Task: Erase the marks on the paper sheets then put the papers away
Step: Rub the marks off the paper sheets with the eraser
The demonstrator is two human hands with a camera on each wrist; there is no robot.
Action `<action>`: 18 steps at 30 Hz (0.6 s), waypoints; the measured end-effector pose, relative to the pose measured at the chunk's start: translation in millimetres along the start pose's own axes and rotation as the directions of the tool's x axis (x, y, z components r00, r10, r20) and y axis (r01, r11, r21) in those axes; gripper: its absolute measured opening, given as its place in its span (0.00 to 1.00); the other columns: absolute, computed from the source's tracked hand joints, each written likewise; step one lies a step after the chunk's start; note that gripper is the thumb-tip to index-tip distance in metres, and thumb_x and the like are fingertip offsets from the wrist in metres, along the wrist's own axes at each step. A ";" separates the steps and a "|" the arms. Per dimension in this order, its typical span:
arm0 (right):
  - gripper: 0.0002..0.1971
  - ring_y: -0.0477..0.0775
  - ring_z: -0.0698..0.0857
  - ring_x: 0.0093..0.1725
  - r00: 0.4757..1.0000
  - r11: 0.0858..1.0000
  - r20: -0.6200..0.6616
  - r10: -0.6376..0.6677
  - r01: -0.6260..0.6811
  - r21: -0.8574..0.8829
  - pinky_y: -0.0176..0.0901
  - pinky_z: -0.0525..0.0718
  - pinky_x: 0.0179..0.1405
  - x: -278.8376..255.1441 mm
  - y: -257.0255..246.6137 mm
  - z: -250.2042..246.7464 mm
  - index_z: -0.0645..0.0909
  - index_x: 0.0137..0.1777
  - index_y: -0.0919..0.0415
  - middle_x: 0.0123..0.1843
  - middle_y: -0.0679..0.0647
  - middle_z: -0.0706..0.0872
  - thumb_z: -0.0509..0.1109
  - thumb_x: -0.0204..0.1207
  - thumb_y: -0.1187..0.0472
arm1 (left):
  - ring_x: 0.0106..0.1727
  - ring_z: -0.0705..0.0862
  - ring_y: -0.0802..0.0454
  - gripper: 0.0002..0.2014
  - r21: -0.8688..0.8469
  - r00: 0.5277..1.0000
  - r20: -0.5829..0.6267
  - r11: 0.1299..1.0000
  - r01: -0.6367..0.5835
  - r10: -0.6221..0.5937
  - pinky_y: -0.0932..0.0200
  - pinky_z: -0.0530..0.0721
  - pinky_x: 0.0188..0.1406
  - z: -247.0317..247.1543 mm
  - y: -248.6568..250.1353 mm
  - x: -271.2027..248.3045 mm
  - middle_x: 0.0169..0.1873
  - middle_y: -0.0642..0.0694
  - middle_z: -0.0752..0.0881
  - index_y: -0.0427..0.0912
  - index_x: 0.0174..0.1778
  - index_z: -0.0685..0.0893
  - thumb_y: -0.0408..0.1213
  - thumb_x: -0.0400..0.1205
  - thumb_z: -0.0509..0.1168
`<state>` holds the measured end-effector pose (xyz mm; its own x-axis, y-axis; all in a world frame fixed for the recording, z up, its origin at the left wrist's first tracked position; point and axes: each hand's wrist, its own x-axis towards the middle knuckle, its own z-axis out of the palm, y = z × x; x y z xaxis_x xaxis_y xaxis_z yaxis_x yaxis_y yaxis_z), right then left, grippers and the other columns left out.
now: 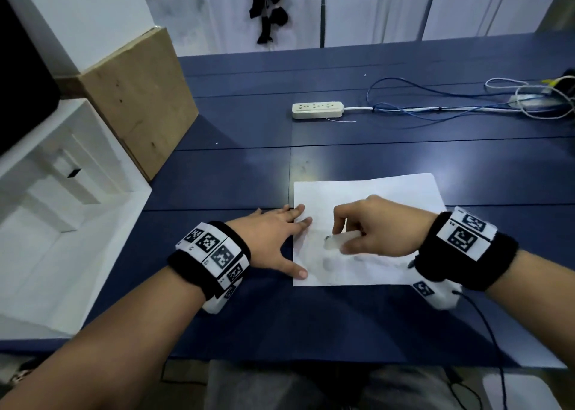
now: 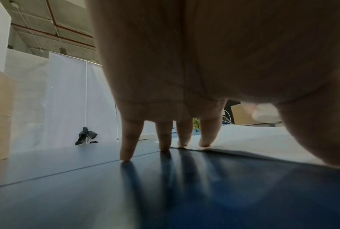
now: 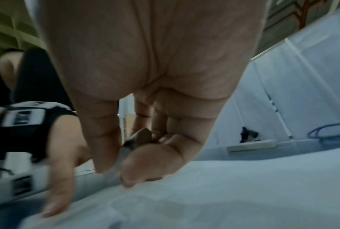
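Observation:
A white paper sheet (image 1: 385,198) lies on the blue table (image 1: 249,173) in front of me, with faint grey smudged marks (image 1: 329,263) near its front edge. My left hand (image 1: 273,238) lies flat with spread fingers; two fingertips and the thumb press the sheet's left edge (image 2: 233,148). My right hand (image 1: 370,226) pinches a pale eraser (image 1: 337,241) between thumb and fingers and holds its end down on the paper (image 3: 243,193). In the right wrist view the eraser (image 3: 139,137) shows between the fingers, blurred.
A white power strip (image 1: 317,110) with a tangle of blue and white cables (image 1: 466,105) lies at the back right. A plywood board (image 1: 137,98) leans at the left, beside a white open box (image 1: 62,210).

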<state>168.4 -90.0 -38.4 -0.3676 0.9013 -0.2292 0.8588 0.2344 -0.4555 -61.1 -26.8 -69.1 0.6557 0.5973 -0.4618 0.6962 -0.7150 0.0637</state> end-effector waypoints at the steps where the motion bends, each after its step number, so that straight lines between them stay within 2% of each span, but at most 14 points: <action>1: 0.12 0.35 0.80 0.34 0.999 1.000 0.024 -0.029 0.029 -0.008 0.34 0.75 0.37 -0.7 -6.9 7.0 0.82 0.53 0.50 0.35 0.41 0.84 0.77 0.73 0.51 | 0.87 0.41 0.52 0.57 0.005 1.000 -0.004 1.000 0.004 -0.004 0.32 0.53 0.82 0.0 0.6 0.5 0.86 0.54 0.38 0.56 0.87 0.44 0.77 0.69 0.62; 5: 0.13 0.33 0.74 0.33 0.996 0.994 0.060 -0.068 0.073 -0.085 0.32 0.70 0.35 10.0 -19.6 17.4 0.81 0.57 0.51 0.33 0.37 0.75 0.75 0.74 0.51 | 0.87 0.43 0.51 0.56 0.030 1.000 -0.008 1.000 0.004 -0.004 0.35 0.55 0.82 -0.4 1.8 -0.6 0.86 0.53 0.38 0.56 0.87 0.46 0.78 0.69 0.62; 7: 0.13 0.36 0.74 0.35 0.998 0.992 0.018 -0.056 0.057 -0.109 0.36 0.70 0.37 21.4 -20.0 12.8 0.81 0.57 0.52 0.34 0.37 0.74 0.76 0.74 0.53 | 0.87 0.44 0.51 0.56 0.054 1.000 -0.002 0.999 -0.002 0.002 0.34 0.55 0.81 -1.4 1.7 -2.0 0.86 0.54 0.38 0.58 0.87 0.46 0.79 0.67 0.62; 10: 0.13 0.48 0.77 0.40 0.998 0.993 -0.052 -0.026 0.020 -0.119 0.38 0.70 0.42 35.6 -18.2 8.6 0.81 0.55 0.52 0.34 0.37 0.74 0.77 0.73 0.53 | 0.87 0.44 0.52 0.58 0.079 1.000 0.010 0.997 -0.009 0.008 0.34 0.56 0.80 -2.2 0.0 -3.5 0.86 0.55 0.39 0.59 0.86 0.46 0.80 0.65 0.62; 12: 0.12 0.49 0.78 0.40 0.998 0.990 -0.053 -0.047 0.039 -0.134 0.38 0.71 0.42 36.2 -18.4 10.9 0.81 0.55 0.52 0.34 0.38 0.76 0.76 0.73 0.53 | 0.87 0.44 0.52 0.59 0.085 1.000 0.005 0.996 -0.015 0.015 0.33 0.56 0.79 -1.4 -1.5 -2.8 0.86 0.56 0.39 0.59 0.86 0.45 0.82 0.63 0.61; 15: 0.09 0.44 0.79 0.34 0.983 0.979 0.117 -0.144 0.158 -0.126 0.36 0.75 0.37 19.4 -24.2 19.2 0.82 0.50 0.50 0.35 0.44 0.84 0.76 0.71 0.55 | 0.87 0.44 0.53 0.64 0.088 1.000 0.002 0.996 0.000 -0.001 0.34 0.56 0.80 -0.4 -2.9 -1.3 0.86 0.57 0.38 0.56 0.87 0.41 0.82 0.61 0.61; 18: 0.08 0.47 0.84 0.35 0.939 0.974 0.296 -0.176 0.210 -0.088 0.38 0.80 0.36 6.1 -32.9 24.8 0.82 0.44 0.48 0.36 0.47 0.88 0.78 0.70 0.54 | 0.86 0.42 0.55 0.67 0.079 1.000 0.011 0.997 0.018 -0.019 0.35 0.54 0.81 0.5 -4.2 0.3 0.85 0.58 0.37 0.51 0.86 0.38 0.84 0.60 0.60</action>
<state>129.1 -101.3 -46.1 -0.6022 0.6967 -0.3899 0.7901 0.4499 -0.4164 -64.0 -23.7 -69.9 0.6390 0.6067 -0.4728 0.6829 -0.7304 -0.0143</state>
